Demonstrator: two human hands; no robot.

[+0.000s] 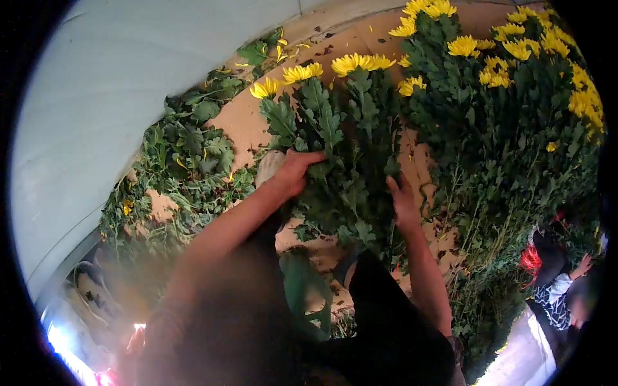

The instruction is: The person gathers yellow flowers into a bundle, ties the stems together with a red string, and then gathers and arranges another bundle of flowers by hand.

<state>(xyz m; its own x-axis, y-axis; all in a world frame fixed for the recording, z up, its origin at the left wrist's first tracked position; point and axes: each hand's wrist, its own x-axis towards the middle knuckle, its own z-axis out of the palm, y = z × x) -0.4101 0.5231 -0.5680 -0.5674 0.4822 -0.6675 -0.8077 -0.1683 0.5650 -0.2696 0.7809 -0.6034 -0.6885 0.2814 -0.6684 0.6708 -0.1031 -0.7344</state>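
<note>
A bunch of yellow chrysanthemums [351, 128] with dark green leaves stands between my two hands, flower heads pointing away from me. On its left side, my left hand [295, 174] is closed round the leafy stems, the index finger lying across the leaves. My right hand [404, 202] grips the opposite side lower down, thumb upward; its other fingers are partly hidden. Leaves cover most of the stems, and the bunch's lower end drops between my legs.
A large mass of yellow chrysanthemums [508, 116] fills the right side. Stripped leaves [193, 148] and petals litter the brown ground on the left, beside a pale sheet [96, 109]. Another person's hand [581, 266] shows at lower right, near red strings [530, 258].
</note>
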